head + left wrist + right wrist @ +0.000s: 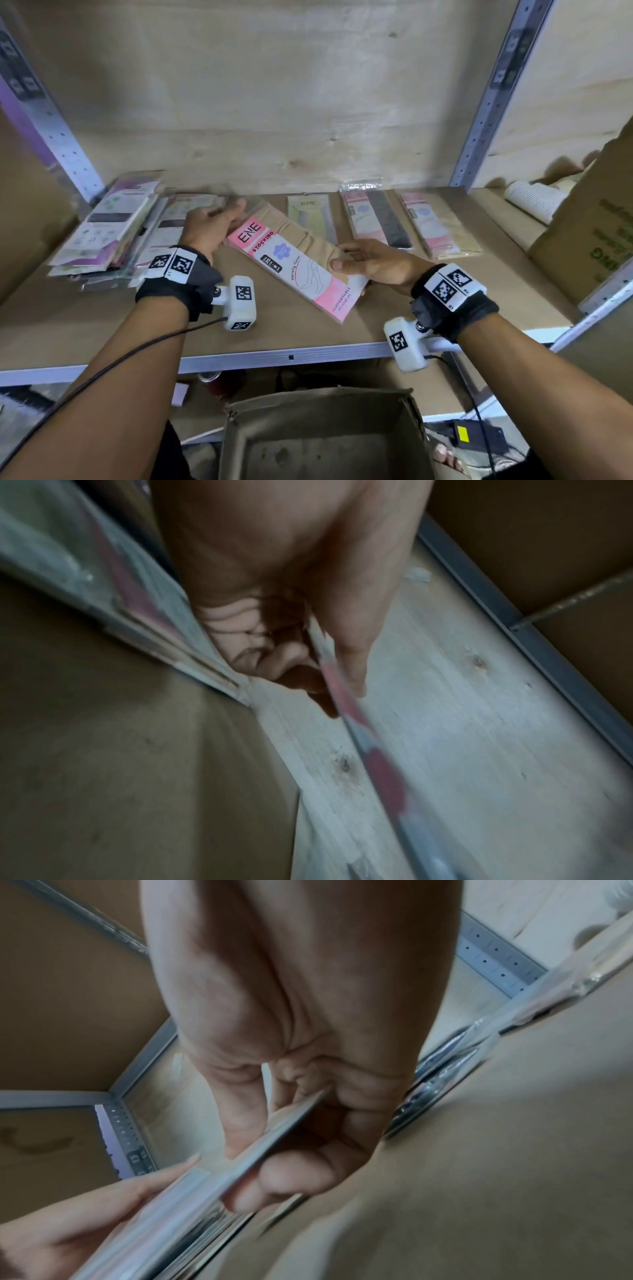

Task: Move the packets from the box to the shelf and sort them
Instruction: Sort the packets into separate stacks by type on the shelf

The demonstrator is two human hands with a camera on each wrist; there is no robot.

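A pink and white ENE stocking packet (294, 263) is held slantwise just above the brown shelf board (171, 325). My left hand (222, 222) pinches its far left end. My right hand (352, 262) pinches its right edge, thumb on top and fingers underneath. In the left wrist view the packet's edge (342, 696) runs between the thumb and fingers of my left hand (318, 669). The right wrist view shows my right hand (274, 1150) clamping the packet's edge (212, 1177). The open cardboard box (325, 428) stands below the shelf and looks bare inside.
A messy stack of packets (109, 226) lies at the shelf's left. Three separate packets (311, 216) (373, 216) (438, 226) lie in a row at the back right. A large carton (589, 233) and a white roll (534, 198) sit right of the metal upright (486, 102).
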